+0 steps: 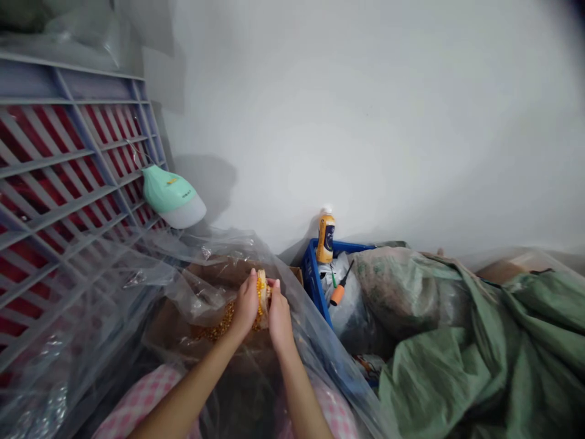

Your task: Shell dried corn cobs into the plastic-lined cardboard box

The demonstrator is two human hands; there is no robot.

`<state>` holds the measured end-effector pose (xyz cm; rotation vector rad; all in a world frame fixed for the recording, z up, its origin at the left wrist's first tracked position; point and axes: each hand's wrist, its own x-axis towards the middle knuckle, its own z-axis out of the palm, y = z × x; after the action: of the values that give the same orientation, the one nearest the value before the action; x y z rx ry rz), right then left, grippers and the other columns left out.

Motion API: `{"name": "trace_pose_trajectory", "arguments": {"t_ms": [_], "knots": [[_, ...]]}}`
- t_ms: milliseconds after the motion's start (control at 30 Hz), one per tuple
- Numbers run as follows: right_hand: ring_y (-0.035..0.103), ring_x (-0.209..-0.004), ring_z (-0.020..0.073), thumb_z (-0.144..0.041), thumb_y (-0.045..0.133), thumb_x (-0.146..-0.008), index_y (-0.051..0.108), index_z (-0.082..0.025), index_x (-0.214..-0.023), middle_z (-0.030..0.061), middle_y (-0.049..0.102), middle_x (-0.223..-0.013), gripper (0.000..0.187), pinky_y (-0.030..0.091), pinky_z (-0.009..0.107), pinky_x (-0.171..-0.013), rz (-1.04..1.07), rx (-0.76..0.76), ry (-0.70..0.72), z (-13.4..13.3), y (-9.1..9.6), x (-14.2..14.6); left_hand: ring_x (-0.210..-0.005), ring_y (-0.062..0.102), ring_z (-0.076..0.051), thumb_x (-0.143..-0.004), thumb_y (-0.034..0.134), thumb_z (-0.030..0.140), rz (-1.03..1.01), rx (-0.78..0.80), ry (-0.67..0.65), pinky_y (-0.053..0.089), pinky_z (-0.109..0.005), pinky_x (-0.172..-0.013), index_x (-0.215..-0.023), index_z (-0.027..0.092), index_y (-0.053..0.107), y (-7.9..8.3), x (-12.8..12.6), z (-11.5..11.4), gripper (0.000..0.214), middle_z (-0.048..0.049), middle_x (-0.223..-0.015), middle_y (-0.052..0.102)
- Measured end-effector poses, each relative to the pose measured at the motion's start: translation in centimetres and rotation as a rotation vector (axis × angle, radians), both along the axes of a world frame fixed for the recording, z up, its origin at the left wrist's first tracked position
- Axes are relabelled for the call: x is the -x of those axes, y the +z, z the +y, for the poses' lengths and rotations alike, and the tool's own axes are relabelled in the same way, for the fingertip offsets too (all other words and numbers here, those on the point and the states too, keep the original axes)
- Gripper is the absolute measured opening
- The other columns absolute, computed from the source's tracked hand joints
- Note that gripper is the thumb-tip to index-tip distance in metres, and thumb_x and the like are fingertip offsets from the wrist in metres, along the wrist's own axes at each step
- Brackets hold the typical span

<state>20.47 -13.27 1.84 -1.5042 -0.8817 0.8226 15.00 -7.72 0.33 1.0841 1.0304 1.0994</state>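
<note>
Between my two hands is a corn cob (261,288), upright, with yellow kernels on part of it and a pale stripped part. My left hand (245,305) grips it from the left side, fingers closed. From the right, my right hand (280,316) closes on it too; a pale piece, perhaps a second bare cob, shows by its fingers but is partly hidden. Below the hands, loose corn kernels (214,332) lie in a cardboard box (167,326) lined with clear plastic sheeting (203,299).
A mint-green lamp (171,192) hangs on a slatted plastic crate (91,146) at left. At right, a blue crate (312,274) holds an orange-handled screwdriver (338,295), a yellow bottle (326,236) and bags. Green sacking (439,372) lies beyond. A white wall (365,122) stands behind.
</note>
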Motion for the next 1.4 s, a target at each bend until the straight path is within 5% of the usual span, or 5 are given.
{"name": "trace_pose_trajectory", "arguments": {"t_ms": [400,667,800,1167,1400], "knots": [[0.064,-0.079,0.0238,-0.036,0.016,-0.091,0.058,-0.010,-0.102,0.0158,0.067,-0.084,0.051,0.043,0.029,-0.068,-0.507,0.112,0.027,0.3,-0.3,0.6,-0.073,0.062,-0.022,-0.078,0.032,0.060,0.147,-0.156,-0.066,0.046,-0.030,-0.070,-0.066,0.015,0.066,-0.1,0.2,-0.2,0.058,-0.0092,-0.072,0.069],[0.061,-0.084,0.0183,-0.044,0.013,-0.091,0.061,-0.018,-0.102,0.0082,0.067,-0.090,0.056,0.042,0.027,-0.073,-0.193,-0.031,0.063,-0.1,0.1,-0.2,-0.057,0.062,-0.019,-0.070,0.044,0.062,-0.166,0.194,-0.083,0.046,-0.027,-0.054,-0.068,0.014,0.063,1.2,0.7,0.5,0.052,-0.0069,-0.061,0.067],[0.060,-0.087,0.0209,-0.051,0.030,-0.087,0.056,-0.019,-0.107,0.0087,0.065,-0.098,0.046,0.041,0.029,-0.073,-0.329,0.042,0.151,-0.8,0.2,-0.3,-0.049,0.059,-0.016,-0.070,0.042,0.063,-0.232,0.263,-0.081,0.045,-0.026,-0.049,-0.069,0.012,0.062,1.4,1.3,1.1,0.054,-0.0077,-0.061,0.067],[0.063,-0.078,0.0253,-0.047,0.020,-0.090,0.049,-0.014,-0.104,0.0148,0.065,-0.090,0.046,0.039,0.029,-0.061,-0.513,0.159,0.219,-0.6,-0.1,1.1,-0.048,0.055,-0.013,-0.071,0.048,0.058,-0.153,0.116,-0.022,0.039,-0.023,-0.048,-0.067,0.015,0.056,1.9,1.1,0.7,0.044,-0.0051,-0.060,0.067],[0.061,-0.074,0.0194,-0.039,0.017,-0.092,0.053,-0.014,-0.093,0.0125,0.064,-0.086,0.043,0.039,0.027,-0.061,-0.378,0.076,0.186,-0.5,-0.6,1.3,-0.061,0.062,-0.018,-0.073,0.043,0.060,-0.022,0.037,-0.045,0.043,-0.026,-0.058,-0.064,0.015,0.057,2.0,1.0,0.4,0.048,-0.0083,-0.066,0.069]]}}
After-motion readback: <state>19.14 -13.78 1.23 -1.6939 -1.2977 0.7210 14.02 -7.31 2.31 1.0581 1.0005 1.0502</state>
